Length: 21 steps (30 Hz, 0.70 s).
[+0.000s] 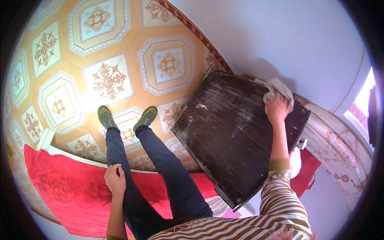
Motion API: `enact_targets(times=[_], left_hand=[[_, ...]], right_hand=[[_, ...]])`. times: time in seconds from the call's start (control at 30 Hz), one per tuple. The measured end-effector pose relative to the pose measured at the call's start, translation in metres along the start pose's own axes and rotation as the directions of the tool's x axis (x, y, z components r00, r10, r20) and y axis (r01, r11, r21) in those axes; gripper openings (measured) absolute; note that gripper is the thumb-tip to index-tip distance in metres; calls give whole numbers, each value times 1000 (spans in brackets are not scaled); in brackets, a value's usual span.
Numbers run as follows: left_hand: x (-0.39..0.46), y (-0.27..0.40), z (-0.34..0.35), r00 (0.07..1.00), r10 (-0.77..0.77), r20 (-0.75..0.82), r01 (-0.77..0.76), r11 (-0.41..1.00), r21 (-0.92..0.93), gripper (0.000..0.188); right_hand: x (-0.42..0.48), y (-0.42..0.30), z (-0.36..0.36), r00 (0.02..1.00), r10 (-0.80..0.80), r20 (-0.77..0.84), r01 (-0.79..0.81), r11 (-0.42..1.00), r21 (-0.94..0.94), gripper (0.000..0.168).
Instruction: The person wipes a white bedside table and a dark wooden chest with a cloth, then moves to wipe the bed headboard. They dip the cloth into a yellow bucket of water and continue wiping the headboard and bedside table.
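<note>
My right hand (pixel 276 109) is at the far right part of a dark wooden tabletop (pixel 231 129), near the wall. It holds a crumpled pale cloth (pixel 281 87) bunched beneath and beyond its fingers. Pale smears, scuffs and chipped patches mark the dark wood. My left hand (pixel 115 180) rests on my trouser leg (pixel 118 156). Its fingers are loosely curled, with a gap by the thumb, and nothing is seen in it.
A red bedspread (pixel 69 192) with a rose pattern lies beneath my legs, over a white bed frame (pixel 46 139). A white wall (pixel 279 36) adjoins the table's far edge. A patterned curtain (pixel 333 135) hangs by a window (pixel 361 105). My shoes (pixel 146 117) are on the patterned floor (pixel 120 99).
</note>
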<state>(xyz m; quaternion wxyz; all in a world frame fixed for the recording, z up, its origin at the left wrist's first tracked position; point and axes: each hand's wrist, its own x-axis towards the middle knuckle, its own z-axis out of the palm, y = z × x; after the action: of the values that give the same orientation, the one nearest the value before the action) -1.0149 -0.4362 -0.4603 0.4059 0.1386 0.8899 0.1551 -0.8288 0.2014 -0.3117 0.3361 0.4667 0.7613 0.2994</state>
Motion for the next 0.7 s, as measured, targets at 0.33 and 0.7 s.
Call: enact_targets(times=[0.33,0.7], left_hand=[[1,-2,1,1000,16,2,-16,999,47,13],[13,-4,-3,998,-61,-11,60,994,-96,11]], right_hand=[[-17,-73,66,980,-163,118,150,982,113,60],[-32,-310,239,814,-535,228,438,822,364,41]])
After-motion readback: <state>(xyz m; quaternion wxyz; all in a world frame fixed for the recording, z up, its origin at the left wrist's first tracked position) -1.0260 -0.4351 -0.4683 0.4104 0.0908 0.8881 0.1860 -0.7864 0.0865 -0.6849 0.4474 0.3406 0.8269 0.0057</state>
